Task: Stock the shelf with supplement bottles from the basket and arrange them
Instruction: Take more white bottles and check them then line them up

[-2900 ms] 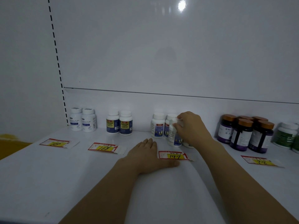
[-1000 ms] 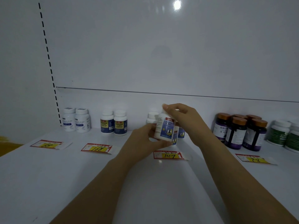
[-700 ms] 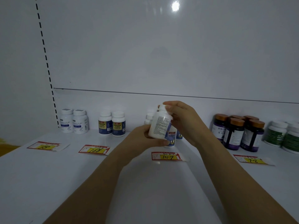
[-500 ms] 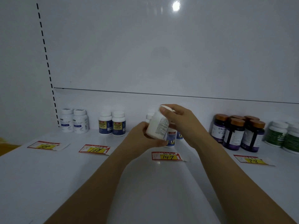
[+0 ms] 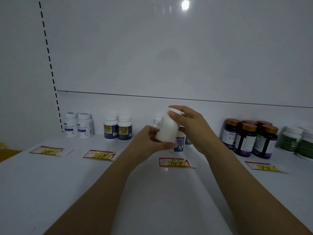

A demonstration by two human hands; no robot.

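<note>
White bottle held w/ both hands: left hand low, right hand top.

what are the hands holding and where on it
One white supplement bottle, tilted above the shelf. The right hand grips its cap end; the left hand holds the lower body and base.

Single head-worn wide-angle view only; no second view shared. Scene seen from above shelf front, faced forward and slightly down toward white back panel. Shelf surface filled across lower half; forearms entered from bottom edge, close to lens. Edges bent by wide-angle distortion.
</note>
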